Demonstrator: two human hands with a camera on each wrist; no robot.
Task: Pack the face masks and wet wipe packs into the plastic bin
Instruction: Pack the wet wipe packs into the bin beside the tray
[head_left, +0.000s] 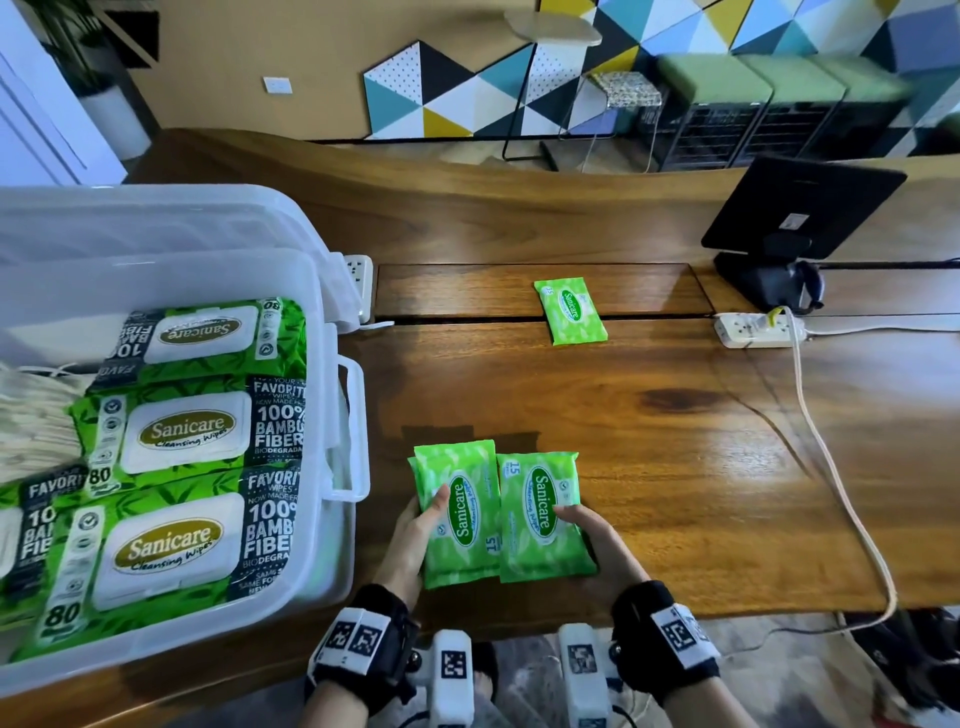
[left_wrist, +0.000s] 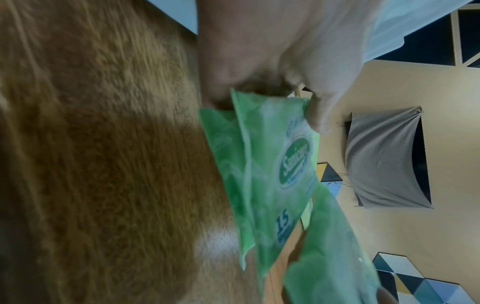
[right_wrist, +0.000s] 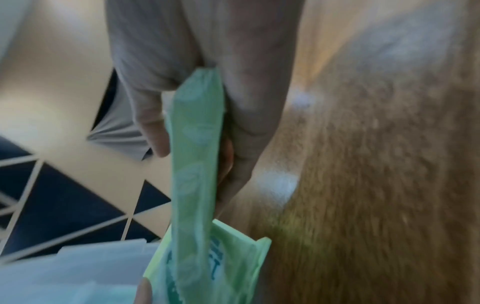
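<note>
Now my left hand (head_left: 415, 535) pinches two stacked small packs (head_left: 457, 514), my right hand (head_left: 597, 540) pinches one pack (head_left: 540, 519), long axes pointing away; the bin (head_left: 332, 467) lies leftward, nearer my left hand.

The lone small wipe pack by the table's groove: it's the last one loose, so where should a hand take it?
The small wipe pack lies flat, face up, its long sides clear. Come from above and pinch across its narrow width, thumb on one long edge and fingers on the other; the soft pouch should give.
</note>
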